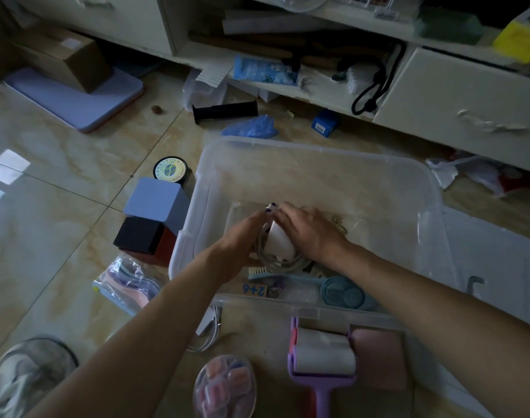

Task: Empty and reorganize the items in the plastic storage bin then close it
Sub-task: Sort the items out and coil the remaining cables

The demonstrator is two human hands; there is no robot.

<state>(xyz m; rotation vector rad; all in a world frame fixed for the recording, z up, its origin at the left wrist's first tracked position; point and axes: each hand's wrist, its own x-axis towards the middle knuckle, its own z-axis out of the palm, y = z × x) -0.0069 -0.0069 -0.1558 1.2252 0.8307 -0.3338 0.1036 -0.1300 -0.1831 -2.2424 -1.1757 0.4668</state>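
Observation:
A clear plastic storage bin [414, 179] stands open on the tiled floor. Both my hands are down inside it. My left hand [242, 236] and my right hand [305, 230] are wrapped round a white charger block [277, 244] from either side, with its coiled grey cable [287, 262] under it. Against the bin's near wall lie a light-blue brush [266, 274], a round blue lid [342, 291] and a small tile marked "2+6" [254, 289]. The bin's clear lid [498, 260] lies to the right.
Left of the bin sit a blue box [155, 200], a black-and-red box [143, 239], a round tin [170, 168] and a bagged item [128, 285]. In front lie a purple lint roller [321, 357], a pink pad [378, 354] and a round clear case [224, 387]. A cluttered white cabinet [456, 95] stands behind.

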